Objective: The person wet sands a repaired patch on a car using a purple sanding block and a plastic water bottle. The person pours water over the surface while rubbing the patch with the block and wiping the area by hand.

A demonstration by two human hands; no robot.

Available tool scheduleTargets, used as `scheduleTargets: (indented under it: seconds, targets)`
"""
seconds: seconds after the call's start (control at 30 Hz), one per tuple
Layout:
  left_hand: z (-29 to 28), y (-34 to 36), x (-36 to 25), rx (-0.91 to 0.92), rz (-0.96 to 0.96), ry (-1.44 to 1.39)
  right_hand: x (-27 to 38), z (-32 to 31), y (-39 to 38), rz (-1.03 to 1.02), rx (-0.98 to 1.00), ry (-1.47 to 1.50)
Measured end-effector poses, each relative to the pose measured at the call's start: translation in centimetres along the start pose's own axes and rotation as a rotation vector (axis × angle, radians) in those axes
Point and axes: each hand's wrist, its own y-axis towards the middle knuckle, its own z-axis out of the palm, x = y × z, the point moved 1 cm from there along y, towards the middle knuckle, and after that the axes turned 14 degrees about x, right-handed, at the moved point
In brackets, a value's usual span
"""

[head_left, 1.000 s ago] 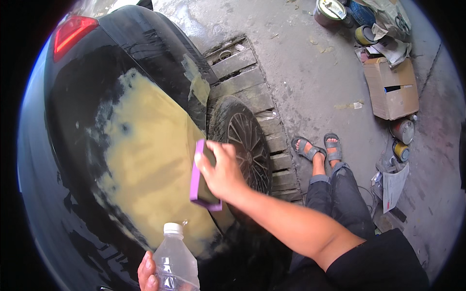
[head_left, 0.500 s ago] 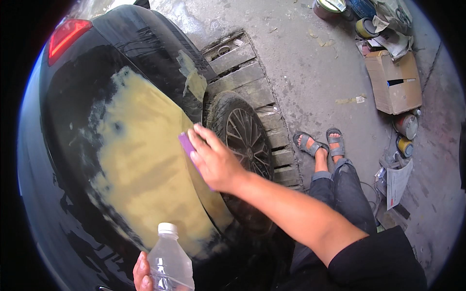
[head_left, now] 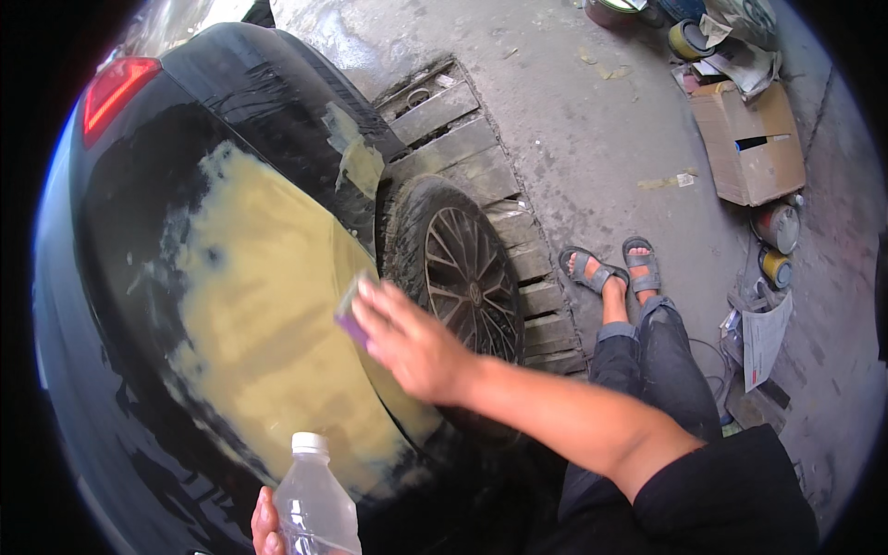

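My right hand (head_left: 407,338) is closed on a purple sanding block (head_left: 351,317), its fingers laid along the block. The block rests against the edge of a yellowish filler patch (head_left: 268,287) on the black car's panel (head_left: 129,203), beside the wheel arch. At the lower edge, my left hand (head_left: 265,523) grips a clear plastic bottle (head_left: 316,504) with a white cap; most of that hand is hidden behind the bottle. The bottle stands upright in front of the patch's lower part. A slight blur covers my right hand.
Right of the patch is the car's wheel (head_left: 472,268), beside a wooden slatted grate (head_left: 462,148) in the floor. My sandalled feet (head_left: 610,268) are further right. A cardboard box (head_left: 749,148), paint cans (head_left: 775,228) and papers (head_left: 766,338) line the right side.
My right hand has slid the sanding block toward me along the edge of the patch. The bottle in my left hand sits slightly lower and further left in the picture.
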Motion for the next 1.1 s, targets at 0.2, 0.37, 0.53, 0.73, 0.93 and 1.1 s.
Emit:
scheduleTargets:
  seconds: [0.2, 0.37, 0.53, 0.73, 0.93, 1.1]
  targets:
    - [-3.3, -0.4, -0.2, -0.017, 0.004, 0.001, -3.9, -1.4, 3.8, 0.057, -0.077, 0.062]
    - [-4.0, -0.6, -0.6, 0.106, 0.065, 0.038, 0.8, 0.1, -0.3, -0.025, -0.035, -0.048]
    - [-1.7, 0.9, -1.5, 0.196, -0.057, 0.081, -2.6, -1.0, 2.9, 0.037, -0.089, 0.028]
    - [-2.2, 0.7, -1.0, 0.452, 0.594, 1.2, 0.6, 0.8, -0.8, 0.012, -0.039, 0.026]
    - [-2.3, 0.6, -0.7, 0.433, 0.579, 1.222, -3.3, -1.2, 4.5, 0.138, -0.157, 0.05]
    - [-2.6, 0.5, -0.5, 0.405, 0.587, 1.24, 2.0, 1.1, -0.7, 0.21, -0.111, -0.011]
